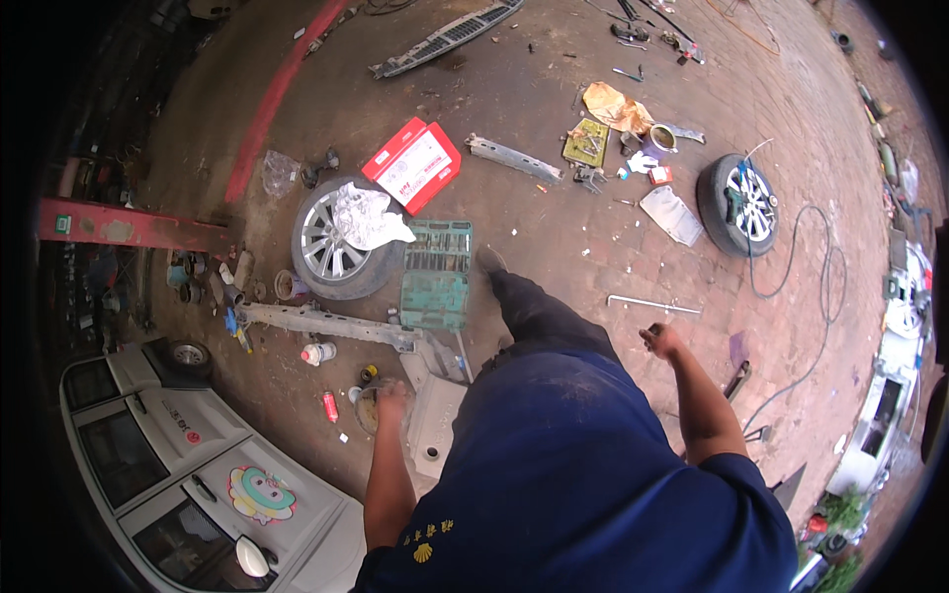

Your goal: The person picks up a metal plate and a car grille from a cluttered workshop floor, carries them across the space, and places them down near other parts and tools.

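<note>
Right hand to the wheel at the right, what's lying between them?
In the head view, a thin metal bar lies on the ground between your right hand and that wheel.

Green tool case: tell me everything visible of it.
The green tool case looks like moulded plastic. It lies open and flat on the floor, its far half showing rows of small pieces, too small to identify. It sits right of the wheel bearing a white cloth; whether they touch is unclear.

Left arm (388, 484) reaching forward, left hand (392, 397) lowered, right arm (704, 403) held out from the body, right hand (663, 340) with fingers (648, 336) loosely curled.
</note>
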